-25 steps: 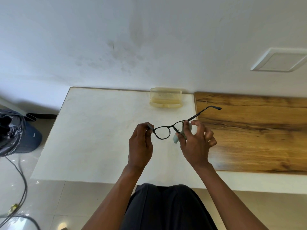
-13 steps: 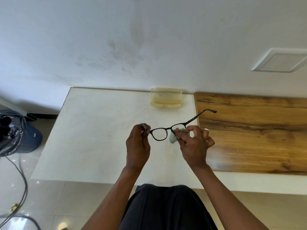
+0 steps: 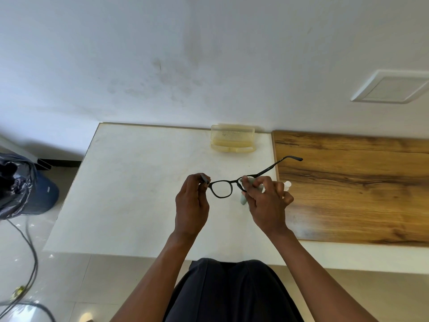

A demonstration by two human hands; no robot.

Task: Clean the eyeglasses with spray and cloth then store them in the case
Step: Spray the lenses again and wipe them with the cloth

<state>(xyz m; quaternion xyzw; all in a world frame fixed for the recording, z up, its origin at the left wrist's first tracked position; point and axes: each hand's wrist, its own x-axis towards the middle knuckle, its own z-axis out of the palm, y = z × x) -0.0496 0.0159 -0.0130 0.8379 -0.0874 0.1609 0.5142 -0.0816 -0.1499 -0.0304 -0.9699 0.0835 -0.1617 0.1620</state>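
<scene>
A pale, smudged wall (image 3: 162, 66) fills the upper frame, with a white vent-like panel (image 3: 392, 88) at upper right (perhaps a cover plate). Mid-frame, a white tabletop (image 3: 130, 182) adjoins a wooden surface (image 3: 359, 182). Glossy floor tiles (image 3: 69, 287) below.

A: How many of each?
B: 1 pair of black-framed eyeglasses (image 3: 221, 188), 1 pale green cloth (image 3: 243, 199), 1 translucent yellowish plastic case (image 3: 232, 140).
A: Hands?
B: 2: the left hand (image 3: 191, 203) and the right hand (image 3: 267, 203).
A: Anything else?
B: 1 white table (image 3: 139, 182), 1 brown wooden board (image 3: 348, 194), 1 blue bin (image 3: 43, 194) with 1 black bag (image 3: 14, 187).
</scene>
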